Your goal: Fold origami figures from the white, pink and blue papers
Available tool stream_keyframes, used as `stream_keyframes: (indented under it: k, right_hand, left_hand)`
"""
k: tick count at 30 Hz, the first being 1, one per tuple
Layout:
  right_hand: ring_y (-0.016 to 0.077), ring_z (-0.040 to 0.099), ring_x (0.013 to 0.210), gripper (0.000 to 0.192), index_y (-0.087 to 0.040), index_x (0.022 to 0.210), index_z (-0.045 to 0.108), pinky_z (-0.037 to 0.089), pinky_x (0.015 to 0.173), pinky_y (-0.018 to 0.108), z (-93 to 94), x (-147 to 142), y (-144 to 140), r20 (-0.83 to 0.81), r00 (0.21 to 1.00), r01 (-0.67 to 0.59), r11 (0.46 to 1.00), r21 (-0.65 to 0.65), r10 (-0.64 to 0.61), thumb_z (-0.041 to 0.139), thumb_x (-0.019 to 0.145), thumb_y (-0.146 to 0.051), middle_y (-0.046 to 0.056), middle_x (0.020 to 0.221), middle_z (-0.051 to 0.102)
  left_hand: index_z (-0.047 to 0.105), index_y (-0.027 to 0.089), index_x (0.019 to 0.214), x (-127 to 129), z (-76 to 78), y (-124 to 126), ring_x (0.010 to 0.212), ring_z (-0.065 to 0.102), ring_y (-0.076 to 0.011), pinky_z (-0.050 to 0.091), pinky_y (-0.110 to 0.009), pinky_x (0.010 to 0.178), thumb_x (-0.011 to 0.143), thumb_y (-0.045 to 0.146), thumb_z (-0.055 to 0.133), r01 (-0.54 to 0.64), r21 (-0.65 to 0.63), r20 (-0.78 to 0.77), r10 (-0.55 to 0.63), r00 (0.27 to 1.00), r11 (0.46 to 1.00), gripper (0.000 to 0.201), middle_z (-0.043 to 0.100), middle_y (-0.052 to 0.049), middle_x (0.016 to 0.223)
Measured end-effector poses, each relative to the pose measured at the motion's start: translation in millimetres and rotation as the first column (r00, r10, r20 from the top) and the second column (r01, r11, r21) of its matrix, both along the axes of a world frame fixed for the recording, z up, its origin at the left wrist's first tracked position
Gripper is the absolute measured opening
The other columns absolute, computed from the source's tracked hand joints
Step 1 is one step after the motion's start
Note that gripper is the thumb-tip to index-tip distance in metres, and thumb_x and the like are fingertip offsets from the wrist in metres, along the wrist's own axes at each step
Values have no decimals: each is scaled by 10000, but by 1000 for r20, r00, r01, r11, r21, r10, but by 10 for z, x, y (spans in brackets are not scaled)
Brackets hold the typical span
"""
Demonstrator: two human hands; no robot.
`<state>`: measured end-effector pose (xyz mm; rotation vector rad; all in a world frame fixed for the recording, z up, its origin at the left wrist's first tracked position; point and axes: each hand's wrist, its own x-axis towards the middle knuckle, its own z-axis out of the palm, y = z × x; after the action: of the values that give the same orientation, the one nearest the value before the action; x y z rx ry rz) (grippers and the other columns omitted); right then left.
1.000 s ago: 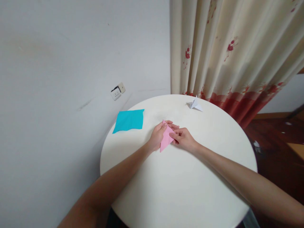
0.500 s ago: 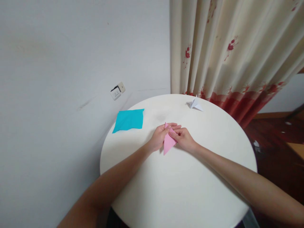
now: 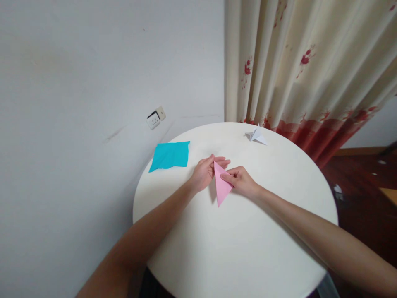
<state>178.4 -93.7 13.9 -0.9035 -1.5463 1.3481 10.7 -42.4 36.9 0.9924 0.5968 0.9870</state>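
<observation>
A pink paper (image 3: 222,188), folded into a triangle, is held above the table with one long point downward. My right hand (image 3: 243,181) pinches its right side, with the thumb on the front face and the fingers behind. Beside the paper's upper left edge, my left hand (image 3: 203,173) is open, palm up. Its thumb is lifted off the paper and its fingers stretch out behind the paper's top corner. Whether those fingers touch the back of the paper I cannot tell.
A turquoise sheet of paper (image 3: 171,155) lies at the left of the round white table (image 3: 235,248). At the far right edge sits a folded white paper figure (image 3: 257,135). A wall with a socket (image 3: 153,121) and a floral curtain (image 3: 279,62) border the table.
My left thumb has come off the pink paper and that hand has opened, shifting slightly left. The paper, still in my right hand, shows more of its front face.
</observation>
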Motion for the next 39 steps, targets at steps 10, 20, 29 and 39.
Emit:
stream_keyframes:
  k: [10, 20, 29, 39]
  right_hand:
    - [84, 346, 495, 542, -145, 551, 550, 222, 476, 244, -52, 44, 91, 2, 986, 164, 986, 36, -164, 585, 838, -603, -14, 523, 477]
    - [84, 330, 477, 559, -150, 525, 550, 218, 459, 248, -4, 48, 112, 29, 962, 269, 961, 71, -272, 584, 826, -620, -20, 493, 443]
    - [87, 350, 464, 547, -157, 511, 549, 233, 445, 242, 34, 65, 133, 65, 940, 330, 940, 84, -335, 594, 812, -611, -14, 476, 471]
    - [119, 470, 419, 759, -125, 619, 666, 344, 443, 247, 60, 153, 204, -32, 943, 330, 944, -22, -331, 364, 851, -782, 72, 480, 602]
  left_hand:
    - [748, 86, 842, 31, -41, -47, 759, 652, -202, 486, -330, 769, 800, 513, 709, 113, 190, -335, -43, 941, 975, 430, 719, -103, 809]
    - [725, 117, 684, 54, -25, -58, 611, 537, -147, 407, -257, 589, 743, 498, 730, 3, 352, -475, 176, 862, 936, 386, 639, -33, 623]
    - [708, 126, 661, 107, -98, -88, 638, 542, -153, 409, -264, 624, 766, 471, 718, -44, 355, -442, 209, 872, 934, 361, 631, -30, 639]
    - [707, 131, 679, 41, -188, -13, 626, 532, -142, 389, -250, 603, 786, 459, 701, -178, 403, -396, 346, 850, 898, 345, 645, -22, 665]
